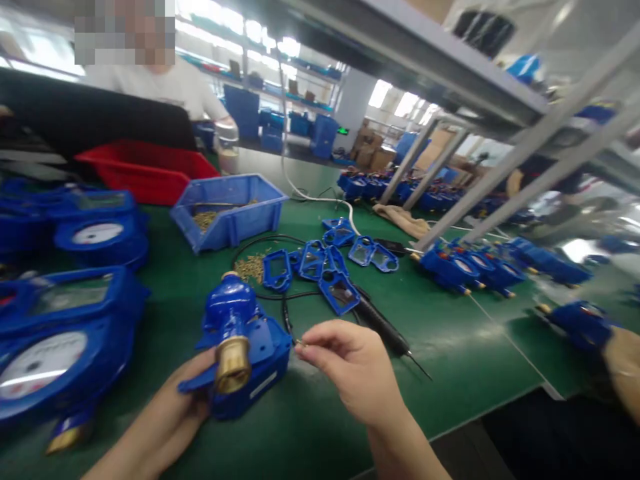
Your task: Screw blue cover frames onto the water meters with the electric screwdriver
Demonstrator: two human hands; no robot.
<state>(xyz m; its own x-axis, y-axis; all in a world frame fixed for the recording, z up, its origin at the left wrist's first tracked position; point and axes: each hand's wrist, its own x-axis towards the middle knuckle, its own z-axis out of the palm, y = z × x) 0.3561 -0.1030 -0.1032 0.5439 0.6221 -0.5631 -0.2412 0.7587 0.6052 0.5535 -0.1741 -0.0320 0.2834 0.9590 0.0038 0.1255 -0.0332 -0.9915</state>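
Observation:
My left hand (183, 400) is closed round the underside of a blue water meter (267, 350), whose threaded brass pipe end faces me. Beside the meter's right edge, the thumb and forefinger of my right hand (357, 370) pinch a tiny brass-coloured screw (301, 344), partly hidden by the fingertips. An electric screwdriver (383, 323) lies on the green table behind my right hand, its bit pointing toward the front right. Several blue plastic cover frames (340, 293) lie beyond, next to a loose heap of small screws (250, 268).
A blue bin (257, 218) holding screws stands before a red bin (145, 170). Large blue meters (100, 333) crowd the left; more meters (463, 267) sit at right near slanted metal posts (500, 160). A co-worker (160, 87) is across the table; another person's hand (623, 363) touches a meter at far right.

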